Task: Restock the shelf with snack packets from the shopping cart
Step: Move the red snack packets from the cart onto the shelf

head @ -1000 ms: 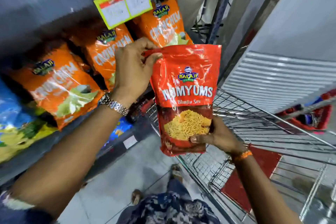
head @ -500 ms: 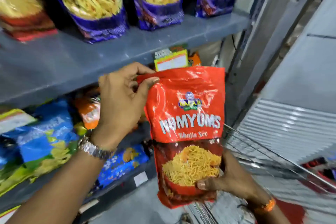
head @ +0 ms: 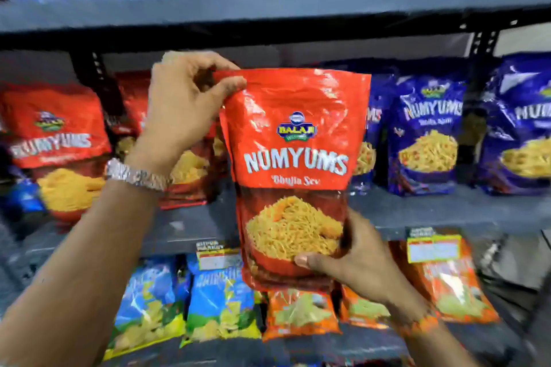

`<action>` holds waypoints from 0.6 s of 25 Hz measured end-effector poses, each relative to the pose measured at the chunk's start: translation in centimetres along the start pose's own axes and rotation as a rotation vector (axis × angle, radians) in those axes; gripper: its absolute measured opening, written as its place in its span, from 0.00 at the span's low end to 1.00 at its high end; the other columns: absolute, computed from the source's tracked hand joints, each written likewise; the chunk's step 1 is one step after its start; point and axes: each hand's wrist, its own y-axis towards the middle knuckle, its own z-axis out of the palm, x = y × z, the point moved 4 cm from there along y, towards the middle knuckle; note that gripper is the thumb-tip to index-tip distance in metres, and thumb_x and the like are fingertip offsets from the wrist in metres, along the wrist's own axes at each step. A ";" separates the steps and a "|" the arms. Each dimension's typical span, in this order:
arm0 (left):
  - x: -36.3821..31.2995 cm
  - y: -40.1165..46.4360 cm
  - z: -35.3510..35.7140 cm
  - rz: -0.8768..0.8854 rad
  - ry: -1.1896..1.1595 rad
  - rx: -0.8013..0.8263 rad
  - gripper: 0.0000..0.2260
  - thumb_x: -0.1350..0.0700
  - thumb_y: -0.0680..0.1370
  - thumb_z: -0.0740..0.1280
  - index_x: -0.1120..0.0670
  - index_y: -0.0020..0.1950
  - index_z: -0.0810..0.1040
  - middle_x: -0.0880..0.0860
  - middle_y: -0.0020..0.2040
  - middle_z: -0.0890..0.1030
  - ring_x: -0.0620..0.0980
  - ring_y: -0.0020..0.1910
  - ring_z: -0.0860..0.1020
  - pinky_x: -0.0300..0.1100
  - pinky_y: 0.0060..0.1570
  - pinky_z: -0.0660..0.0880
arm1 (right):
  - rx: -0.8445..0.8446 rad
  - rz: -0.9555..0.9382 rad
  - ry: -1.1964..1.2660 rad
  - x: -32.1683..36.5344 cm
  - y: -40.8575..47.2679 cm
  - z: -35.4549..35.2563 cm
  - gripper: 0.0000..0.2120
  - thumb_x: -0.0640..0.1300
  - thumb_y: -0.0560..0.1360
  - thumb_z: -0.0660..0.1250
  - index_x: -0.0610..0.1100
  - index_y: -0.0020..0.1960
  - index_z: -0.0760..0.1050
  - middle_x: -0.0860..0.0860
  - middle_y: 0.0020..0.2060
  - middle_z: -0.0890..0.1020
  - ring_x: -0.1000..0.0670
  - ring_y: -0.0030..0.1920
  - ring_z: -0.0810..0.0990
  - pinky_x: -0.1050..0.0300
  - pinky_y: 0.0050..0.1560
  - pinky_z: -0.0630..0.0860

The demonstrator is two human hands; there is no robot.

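While the left hand (head: 185,107) pinches the top left corner of the red Numyums Bhujia Sev packet (head: 293,176), the right hand (head: 354,262) grips its bottom right edge, thumb across the front. The packet is upright in front of the grey middle shelf (head: 417,211), between red Numyums packets (head: 56,140) on the left and purple Numyums packets (head: 429,134) on the right. A metal watch (head: 135,177) circles the left wrist.

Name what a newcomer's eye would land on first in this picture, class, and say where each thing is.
First, the red Numyums packet at centre, pinched at its top corner by the left hand and held underneath by the right hand. Behind it, matching red packets stand left on the shelf, purple packets right.
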 end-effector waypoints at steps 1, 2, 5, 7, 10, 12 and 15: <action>0.9 1.5 -0.9 -0.015 0.063 -0.014 0.09 0.49 0.75 0.73 0.51 0.51 0.87 0.55 0.44 0.88 0.52 0.43 0.85 0.50 0.48 0.82 | 0.005 -0.019 -0.013 0.1 2.2 0.7 0.34 0.62 0.57 0.82 0.59 0.60 0.76 0.61 0.53 0.87 0.61 0.52 0.86 0.63 0.50 0.82; 1.8 2.7 -1.4 -0.028 0.120 -0.023 0.12 0.46 0.74 0.73 0.51 0.52 0.87 0.56 0.46 0.88 0.55 0.45 0.86 0.53 0.50 0.81 | 0.015 -0.038 -0.028 0.0 4.3 1.3 0.35 0.62 0.57 0.82 0.58 0.61 0.75 0.60 0.54 0.87 0.61 0.53 0.85 0.59 0.53 0.83; 4.3 4.9 -1.6 -0.064 0.284 -0.032 0.15 0.44 0.76 0.71 0.51 0.55 0.86 0.57 0.49 0.88 0.59 0.49 0.85 0.54 0.53 0.81 | 0.027 -0.087 -0.104 -1.0 10.0 3.0 0.35 0.63 0.57 0.82 0.63 0.61 0.74 0.60 0.55 0.86 0.62 0.54 0.84 0.55 0.57 0.82; 5.9 5.4 -1.1 -0.060 0.486 -0.058 0.15 0.44 0.78 0.70 0.52 0.58 0.85 0.60 0.52 0.87 0.64 0.54 0.84 0.54 0.55 0.80 | 0.062 -0.074 -0.128 -2.0 12.9 4.1 0.34 0.63 0.56 0.81 0.69 0.59 0.71 0.58 0.57 0.85 0.60 0.56 0.84 0.53 0.61 0.81; 7.6 5.7 -0.1 -0.005 0.722 -0.024 0.15 0.46 0.80 0.68 0.57 0.56 0.84 0.66 0.50 0.86 0.68 0.53 0.83 0.55 0.51 0.78 | 0.128 -0.011 -0.119 -3.9 16.0 5.6 0.39 0.60 0.56 0.83 0.61 0.63 0.71 0.54 0.59 0.85 0.55 0.59 0.83 0.45 0.65 0.79; 8.6 6.2 0.2 -0.012 0.833 0.016 0.16 0.45 0.80 0.68 0.58 0.53 0.84 0.67 0.47 0.86 0.68 0.50 0.84 0.54 0.49 0.79 | 0.152 0.039 -0.085 -4.9 17.3 5.9 0.42 0.57 0.55 0.84 0.53 0.66 0.72 0.53 0.60 0.84 0.52 0.60 0.83 0.44 0.66 0.78; 9.5 7.1 0.7 -0.026 0.852 0.059 0.19 0.45 0.80 0.68 0.63 0.50 0.82 0.69 0.47 0.85 0.70 0.49 0.84 0.54 0.48 0.79 | 0.164 0.089 -0.060 -5.7 18.6 5.5 0.44 0.55 0.55 0.85 0.53 0.67 0.71 0.53 0.60 0.84 0.53 0.60 0.83 0.45 0.66 0.78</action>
